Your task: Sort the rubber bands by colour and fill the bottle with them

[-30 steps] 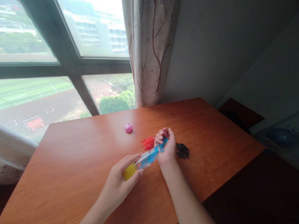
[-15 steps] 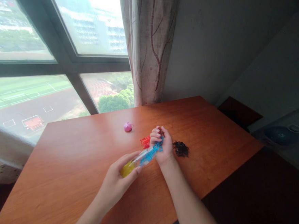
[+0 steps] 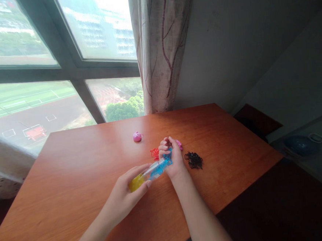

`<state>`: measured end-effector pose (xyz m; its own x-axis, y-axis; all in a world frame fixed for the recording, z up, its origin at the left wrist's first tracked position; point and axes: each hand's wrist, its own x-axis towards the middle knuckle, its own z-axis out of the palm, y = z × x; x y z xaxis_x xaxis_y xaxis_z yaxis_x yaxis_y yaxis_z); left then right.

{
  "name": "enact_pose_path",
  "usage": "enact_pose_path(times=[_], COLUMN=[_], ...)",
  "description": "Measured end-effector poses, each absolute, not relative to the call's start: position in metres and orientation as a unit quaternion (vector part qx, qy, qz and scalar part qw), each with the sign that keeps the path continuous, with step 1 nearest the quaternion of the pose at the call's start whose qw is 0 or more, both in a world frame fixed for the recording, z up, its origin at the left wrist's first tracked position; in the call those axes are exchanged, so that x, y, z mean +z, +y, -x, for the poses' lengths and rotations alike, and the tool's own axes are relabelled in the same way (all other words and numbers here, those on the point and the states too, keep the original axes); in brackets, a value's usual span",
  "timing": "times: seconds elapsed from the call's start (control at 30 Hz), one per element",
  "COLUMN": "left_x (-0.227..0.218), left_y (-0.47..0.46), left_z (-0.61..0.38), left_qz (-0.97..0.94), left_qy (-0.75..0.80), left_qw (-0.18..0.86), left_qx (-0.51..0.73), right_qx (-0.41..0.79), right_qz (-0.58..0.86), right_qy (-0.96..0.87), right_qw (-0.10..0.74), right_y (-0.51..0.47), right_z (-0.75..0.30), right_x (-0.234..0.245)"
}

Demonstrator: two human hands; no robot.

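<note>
My left hand [image 3: 124, 194] grips the yellow-filled end of a clear tube [image 3: 149, 172] that holds yellow and blue small elastic bands. My right hand [image 3: 171, 157] is curled at the tube's open end, its fingers pinching at the blue bands there. Behind my right hand lies a small pile of red bands [image 3: 154, 153], partly hidden. A few pink bands [image 3: 180, 145] peek out just right of my fingers. A pile of black bands [image 3: 193, 159] sits on the table to the right.
A pink round cap [image 3: 137, 137] lies further back on the orange wooden table [image 3: 71, 178]. A window and a patterned curtain [image 3: 161, 50] stand behind. A dark low shelf with a blue object [image 3: 300, 145] is at the right.
My right hand has shifted slightly left and curled more tightly over the tube's mouth, which uncovers pink bands beside it. The left hand keeps its hold on the tube.
</note>
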<state>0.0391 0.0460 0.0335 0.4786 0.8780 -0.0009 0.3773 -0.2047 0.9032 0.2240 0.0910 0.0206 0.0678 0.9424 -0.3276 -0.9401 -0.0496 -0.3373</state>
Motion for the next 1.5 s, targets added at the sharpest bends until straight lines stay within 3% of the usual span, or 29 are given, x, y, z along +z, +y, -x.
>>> enact_pose_path(times=[0.73,1.2,1.5], left_x=[0.026,0.017,0.02], left_y=[0.045,0.045,0.046], left_z=[-0.046,-0.048,-0.046], left_qz=[-0.738,-0.692,-0.692], left_qy=[0.441,0.46,0.453], left_qw=[0.371,0.402,0.402], left_qx=[0.352,0.385,0.393], right_qx=[0.557,0.598,0.657], right_qz=[0.307,0.216,0.198], right_qy=[-0.155,-0.139,-0.146], right_qw=[0.756,0.759,0.712], right_y=[0.081,0.074,0.075], right_z=[-0.199,-0.198,-0.198], right_x=[0.031,0.032,0.03])
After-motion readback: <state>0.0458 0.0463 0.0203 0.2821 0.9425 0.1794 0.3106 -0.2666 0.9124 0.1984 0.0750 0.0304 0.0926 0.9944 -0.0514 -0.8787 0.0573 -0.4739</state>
